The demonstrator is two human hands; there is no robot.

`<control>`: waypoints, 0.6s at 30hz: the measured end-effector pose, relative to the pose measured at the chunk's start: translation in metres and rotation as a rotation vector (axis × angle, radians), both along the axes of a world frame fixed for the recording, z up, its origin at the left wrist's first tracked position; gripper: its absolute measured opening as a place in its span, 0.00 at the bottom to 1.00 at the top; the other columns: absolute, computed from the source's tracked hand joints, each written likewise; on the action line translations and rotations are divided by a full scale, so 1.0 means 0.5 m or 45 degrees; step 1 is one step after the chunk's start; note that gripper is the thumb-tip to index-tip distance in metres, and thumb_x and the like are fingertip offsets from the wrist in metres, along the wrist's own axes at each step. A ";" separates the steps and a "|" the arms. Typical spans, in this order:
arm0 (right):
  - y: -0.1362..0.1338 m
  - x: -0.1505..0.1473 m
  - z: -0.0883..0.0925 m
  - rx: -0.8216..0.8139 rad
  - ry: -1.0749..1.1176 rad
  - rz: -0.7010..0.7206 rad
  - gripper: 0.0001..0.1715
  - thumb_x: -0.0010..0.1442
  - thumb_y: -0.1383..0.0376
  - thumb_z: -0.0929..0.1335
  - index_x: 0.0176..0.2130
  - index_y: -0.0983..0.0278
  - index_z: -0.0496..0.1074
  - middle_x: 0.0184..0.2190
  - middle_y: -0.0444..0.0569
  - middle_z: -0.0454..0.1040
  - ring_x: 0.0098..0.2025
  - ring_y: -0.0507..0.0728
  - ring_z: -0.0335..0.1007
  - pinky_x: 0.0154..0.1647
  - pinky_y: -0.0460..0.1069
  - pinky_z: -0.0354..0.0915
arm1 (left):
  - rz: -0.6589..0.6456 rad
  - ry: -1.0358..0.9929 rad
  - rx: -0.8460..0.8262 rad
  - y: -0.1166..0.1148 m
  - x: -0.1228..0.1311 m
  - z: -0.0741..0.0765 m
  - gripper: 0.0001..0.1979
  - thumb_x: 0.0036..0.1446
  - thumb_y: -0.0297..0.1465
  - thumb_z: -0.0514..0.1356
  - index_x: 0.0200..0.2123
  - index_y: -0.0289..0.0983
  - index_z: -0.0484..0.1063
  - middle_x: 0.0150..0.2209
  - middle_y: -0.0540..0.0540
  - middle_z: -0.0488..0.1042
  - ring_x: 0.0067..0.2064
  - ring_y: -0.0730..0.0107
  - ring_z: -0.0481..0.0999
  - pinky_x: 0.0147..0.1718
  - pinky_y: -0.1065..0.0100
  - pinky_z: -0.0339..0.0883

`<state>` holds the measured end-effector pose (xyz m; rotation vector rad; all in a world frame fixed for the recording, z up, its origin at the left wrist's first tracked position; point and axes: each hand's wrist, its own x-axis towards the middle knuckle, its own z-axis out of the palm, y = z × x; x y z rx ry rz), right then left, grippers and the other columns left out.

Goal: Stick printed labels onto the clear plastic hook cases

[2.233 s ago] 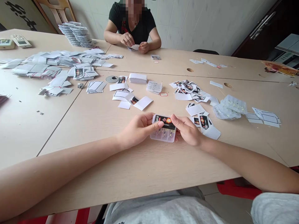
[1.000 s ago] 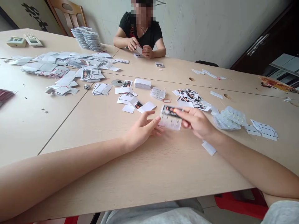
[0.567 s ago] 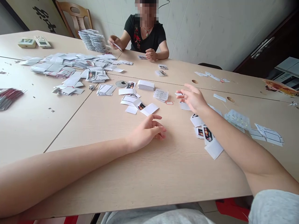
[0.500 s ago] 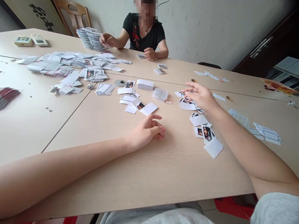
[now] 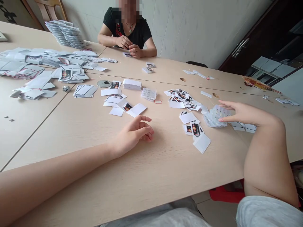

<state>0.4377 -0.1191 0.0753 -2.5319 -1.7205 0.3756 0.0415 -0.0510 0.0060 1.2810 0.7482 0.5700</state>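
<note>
My left hand (image 5: 133, 134) rests on the bare tabletop with its fingers loosely curled, holding nothing. My right hand (image 5: 239, 113) lies across a small heap of clear plastic trays (image 5: 213, 116), with its fingers spread and its thumb over them. Whether it grips them I cannot tell. Left of that hand lie printed cards and white paper slips (image 5: 191, 129). A further scatter of printed cards (image 5: 181, 97) lies beyond them.
A person across the table holds a small item (image 5: 127, 54) in both hands. Tall stacks of clear trays (image 5: 65, 34) stand at the back left, beside a large spread of white sheets (image 5: 47, 58). A white card stack (image 5: 132, 84) and a clear tray (image 5: 148, 94) lie mid-table.
My right hand has moved from above the cards rightward onto the clear plastic trays. My left hand stays in place. The view has swung left, and the person opposite has drawn a hand back from the stacks.
</note>
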 end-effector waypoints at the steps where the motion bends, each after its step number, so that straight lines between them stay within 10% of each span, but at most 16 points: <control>1: 0.000 -0.001 -0.002 0.020 -0.023 -0.007 0.52 0.46 0.51 0.72 0.65 0.58 0.52 0.61 0.52 0.61 0.60 0.66 0.59 0.61 0.56 0.55 | -0.004 0.008 0.004 0.000 -0.001 0.000 0.15 0.57 0.34 0.58 0.45 0.38 0.60 0.33 0.49 0.71 0.34 0.69 0.73 0.37 0.63 0.67; 9: -0.006 -0.092 0.006 0.540 0.034 0.146 0.42 0.47 0.47 0.71 0.59 0.44 0.58 0.54 0.47 0.65 0.47 0.61 0.69 0.48 0.56 0.68 | -0.024 0.050 0.111 -0.002 0.000 -0.002 0.13 0.58 0.33 0.55 0.45 0.38 0.58 0.34 0.49 0.70 0.34 0.70 0.72 0.36 0.64 0.67; 18: 0.033 -0.323 -0.111 0.348 0.201 0.540 0.13 0.58 0.56 0.65 0.36 0.62 0.70 0.41 0.49 0.69 0.25 0.50 0.66 0.36 0.51 0.66 | -0.280 0.296 0.857 -0.036 -0.014 -0.007 0.12 0.58 0.27 0.51 0.46 0.37 0.59 0.40 0.45 0.68 0.31 0.75 0.70 0.27 0.70 0.66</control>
